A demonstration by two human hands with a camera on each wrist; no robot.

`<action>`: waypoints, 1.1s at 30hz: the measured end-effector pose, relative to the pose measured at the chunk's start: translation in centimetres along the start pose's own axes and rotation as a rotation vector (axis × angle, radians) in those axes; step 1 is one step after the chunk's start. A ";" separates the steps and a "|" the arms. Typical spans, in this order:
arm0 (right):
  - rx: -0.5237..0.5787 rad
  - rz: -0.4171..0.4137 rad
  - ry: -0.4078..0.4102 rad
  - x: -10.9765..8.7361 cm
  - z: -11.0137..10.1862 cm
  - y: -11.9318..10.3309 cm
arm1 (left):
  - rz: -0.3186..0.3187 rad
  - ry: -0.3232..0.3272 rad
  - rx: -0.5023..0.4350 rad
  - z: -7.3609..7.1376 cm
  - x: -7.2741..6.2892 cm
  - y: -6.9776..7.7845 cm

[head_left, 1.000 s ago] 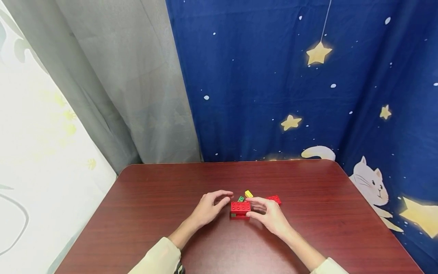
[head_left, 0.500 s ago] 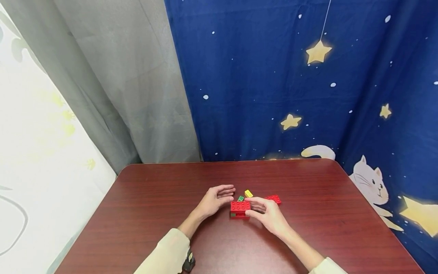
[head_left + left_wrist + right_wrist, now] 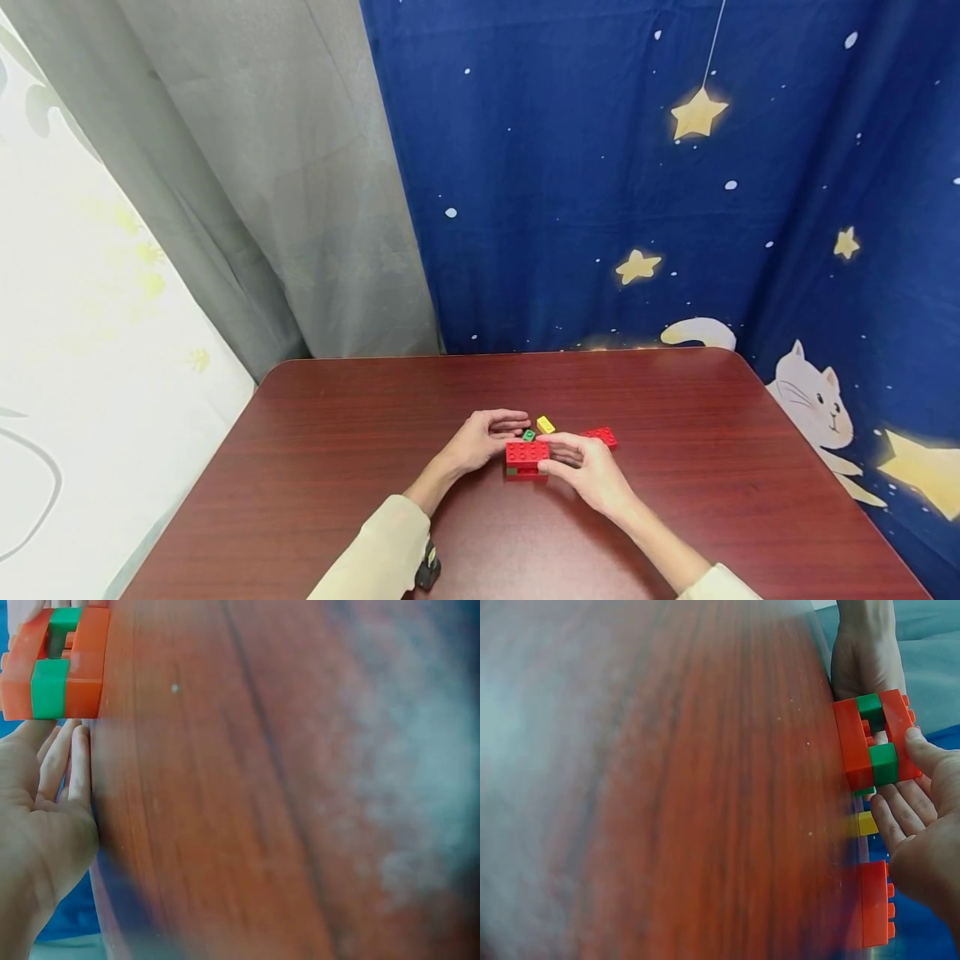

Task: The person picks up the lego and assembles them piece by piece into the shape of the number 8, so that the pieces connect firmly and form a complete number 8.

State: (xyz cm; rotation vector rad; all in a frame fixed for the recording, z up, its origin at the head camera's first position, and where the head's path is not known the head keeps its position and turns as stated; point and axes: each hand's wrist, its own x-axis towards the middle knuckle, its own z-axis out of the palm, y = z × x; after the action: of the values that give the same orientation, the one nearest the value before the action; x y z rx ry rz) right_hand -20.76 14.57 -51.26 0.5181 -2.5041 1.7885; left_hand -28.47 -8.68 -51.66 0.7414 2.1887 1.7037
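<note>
A toy brick stack [image 3: 527,452] stands on the table: two long red bricks, one above the other, with a green brick [image 3: 49,688] between them at each end and a gap in the middle. My right hand [image 3: 592,473] holds the stack's right end, thumb at the near side and fingers behind. Beyond the stack's left side, my left hand [image 3: 480,439] reaches with loosely extended fingers, tips close to a small loose green brick [image 3: 528,435]. That loose brick is mostly hidden behind the stack in the right wrist view.
Behind the stack lies a yellow brick [image 3: 546,425]. A loose red brick [image 3: 602,437] sits to the right, partly behind my right hand. The brown wooden table [image 3: 360,467] ends at the back against grey and blue curtains [image 3: 555,208].
My left hand has moved right and away from me, from beside the stack to behind it near the loose green brick. My right hand and the stack stay in place.
</note>
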 end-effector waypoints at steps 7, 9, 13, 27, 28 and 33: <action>0.002 -0.008 0.002 0.1 -0.1 0.0 | -0.021 -0.023 0.020 0.0 0.1 0.3; 0.001 -0.007 0.002 0.1 -0.1 0.0 | -0.024 -0.027 0.032 0.0 0.2 0.3; -0.002 -0.006 0.001 0.1 -0.1 0.0 | -0.020 -0.031 0.054 0.1 0.3 0.1; 0.006 0.008 0.006 0.0 0.0 0.1 | 0.006 -0.001 0.114 0.5 0.3 0.0; 0.008 0.006 0.005 0.0 0.0 0.1 | 0.007 0.000 0.115 0.5 0.3 0.1; 0.010 -0.001 -0.001 -0.1 0.0 0.2 | 0.009 0.005 0.118 0.6 0.2 0.1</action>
State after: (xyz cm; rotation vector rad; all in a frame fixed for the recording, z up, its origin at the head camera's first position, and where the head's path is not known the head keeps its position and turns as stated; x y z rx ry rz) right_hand -20.74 14.60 -51.44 0.5214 -2.4962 1.8015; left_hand -28.35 -8.06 -51.66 0.7769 2.3096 1.5931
